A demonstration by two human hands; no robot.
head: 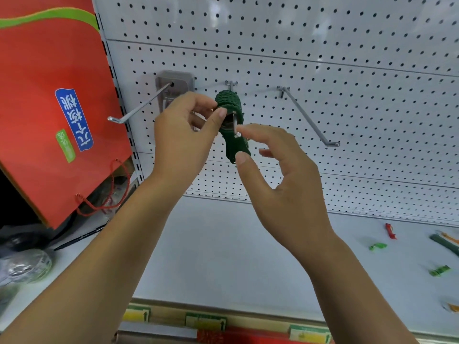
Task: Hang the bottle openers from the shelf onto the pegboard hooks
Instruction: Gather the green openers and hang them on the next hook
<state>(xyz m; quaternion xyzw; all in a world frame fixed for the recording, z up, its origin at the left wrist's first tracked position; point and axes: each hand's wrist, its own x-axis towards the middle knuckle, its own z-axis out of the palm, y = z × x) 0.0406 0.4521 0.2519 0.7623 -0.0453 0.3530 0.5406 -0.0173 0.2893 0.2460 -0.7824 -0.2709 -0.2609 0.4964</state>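
I see a row of dark green bottle openers [232,125] strung on the middle hook [234,125] of the white pegboard [323,58], packed from the board out to the hook's tip. My left hand [183,135] pinches the upper part of that row between thumb and fingers, just left of the middle hook. My right hand [280,175] sits below and right of the hook, its thumb tip touching the lowest green opener and its forefinger reaching toward the hook's metal tip; the other fingers are spread loosely, and I cannot tell whether it truly grips anything. Left of the middle hook a bare hook [139,105] sticks out from a clear tag holder [175,88], and further left hangs an orange paper bag [49,108] with red cord handles. Right of the middle hook another bare hook [308,117] slopes down. Below the pegboard runs the white shelf [223,256]; far right of the middle hook, loose openers lie on it: a red one [390,230], two bright green ones [377,246] and a dark green one [444,243]
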